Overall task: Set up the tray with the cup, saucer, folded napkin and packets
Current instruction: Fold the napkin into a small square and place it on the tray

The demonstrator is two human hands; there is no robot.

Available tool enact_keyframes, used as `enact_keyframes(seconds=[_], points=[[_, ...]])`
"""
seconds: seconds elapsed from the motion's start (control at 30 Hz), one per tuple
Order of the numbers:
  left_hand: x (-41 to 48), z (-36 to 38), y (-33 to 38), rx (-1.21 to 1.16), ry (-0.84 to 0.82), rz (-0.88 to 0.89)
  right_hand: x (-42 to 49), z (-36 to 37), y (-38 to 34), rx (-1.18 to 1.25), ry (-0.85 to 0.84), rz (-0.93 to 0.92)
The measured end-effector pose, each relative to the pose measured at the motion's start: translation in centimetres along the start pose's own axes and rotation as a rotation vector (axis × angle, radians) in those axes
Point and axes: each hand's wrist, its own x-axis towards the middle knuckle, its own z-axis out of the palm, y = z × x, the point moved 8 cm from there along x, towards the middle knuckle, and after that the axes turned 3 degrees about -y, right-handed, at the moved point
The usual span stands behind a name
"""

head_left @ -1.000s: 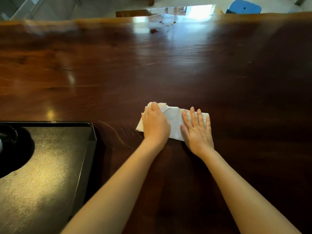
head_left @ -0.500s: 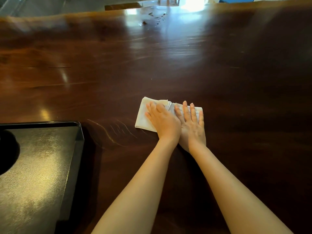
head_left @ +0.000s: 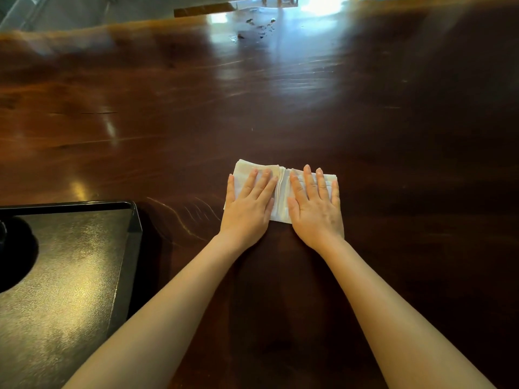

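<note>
A white folded napkin (head_left: 281,192) lies flat on the dark wooden table (head_left: 252,108). My left hand (head_left: 248,206) presses palm-down on its left half, fingers spread. My right hand (head_left: 316,209) presses flat on its right half. A fold ridge shows between the two hands. The black tray (head_left: 84,276) sits at the lower left, and a dark round saucer (head_left: 14,254) lies on it at the frame's left edge, mostly cut off. Cup and packets are not in view.
The table's far edge (head_left: 112,26) runs along the top of the frame, with small dark specks (head_left: 258,26) near a bright reflection. The tray's raised right rim (head_left: 134,226) stands a hand's width left of the napkin.
My left hand, which overlapped the right one half a second ago, has slid left onto the napkin's left half. Both hands now lie flat side by side. The view has shifted slightly.
</note>
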Motion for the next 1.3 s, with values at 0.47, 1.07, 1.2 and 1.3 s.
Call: enact_keyframes(seconds=[0.47, 1.07, 1.2, 1.3], points=[[2.5, -3.8, 0.6, -0.065, 0.186, -0.231, -0.1, -0.2, -0.1, -0.006, 0.026, -0.02], [1.7, -3.3, -0.3, -0.668, 0.309, -0.179, 0.1, 0.0, 0.1, -0.024, 0.033, -0.002], [0.8, -1.8, 0.8, -0.184, 0.216, -0.041, -0.1, -0.1, 0.0, -0.007, 0.008, 0.006], [0.4, 0.1, 0.2, -0.002, 0.073, -0.039, -0.6, -0.2, -0.2, 0.002, -0.016, 0.049]])
